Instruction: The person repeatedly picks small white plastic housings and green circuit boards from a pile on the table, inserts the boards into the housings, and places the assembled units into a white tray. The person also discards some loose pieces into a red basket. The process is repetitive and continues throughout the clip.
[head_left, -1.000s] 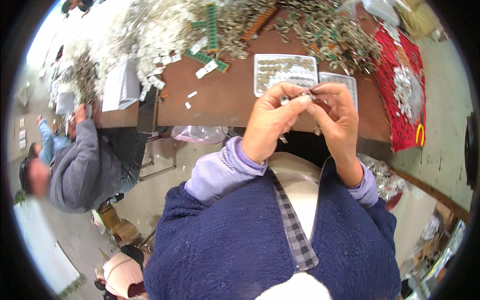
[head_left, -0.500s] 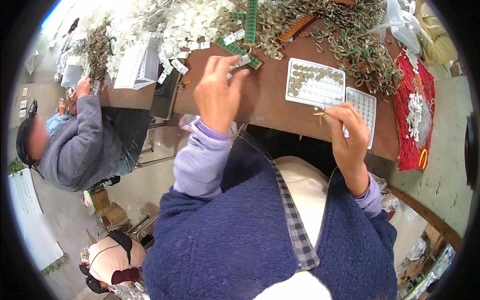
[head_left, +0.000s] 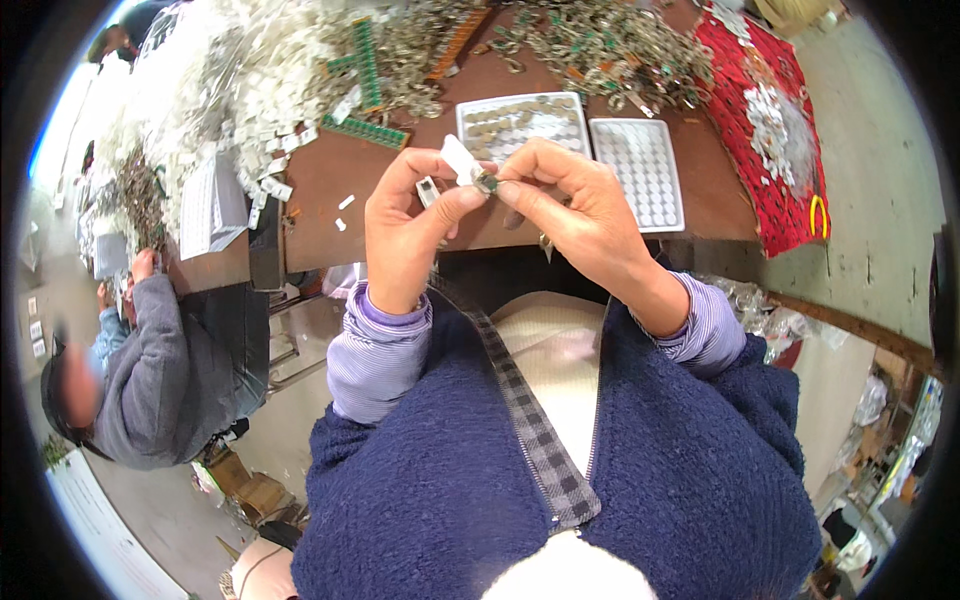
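Observation:
Both hands meet above the table's near edge, fingertips almost touching. My left hand (head_left: 405, 230) is closed on a white plastic casing (head_left: 460, 160), which stands up between thumb and fingers. A second white piece (head_left: 428, 191) shows by its fingers, partly covered. With thumb and forefinger together, my right hand (head_left: 585, 215) pinches a small dark green circuit board (head_left: 487, 184) at the casing's lower end. Below the right fingers a small shiny bit (head_left: 546, 243) hangs, too small to name. Just beyond the hands lies a white tray (head_left: 545, 130) with rows of round coin-like discs.
Right of it is a second white tray (head_left: 640, 226) with round pockets. Heaps of white casings (head_left: 265, 110) and metal parts (head_left: 620, 50) cover the far table, with green board strips (head_left: 367, 65). A red cloth (head_left: 740, 60) and a yellow-handled tool (head_left: 820, 215) lie right. A co-worker (head_left: 150, 370) sits left.
My left hand has come back from the green strips with a white casing. My right hand has moved left from the trays to meet it. The whole view has shifted.

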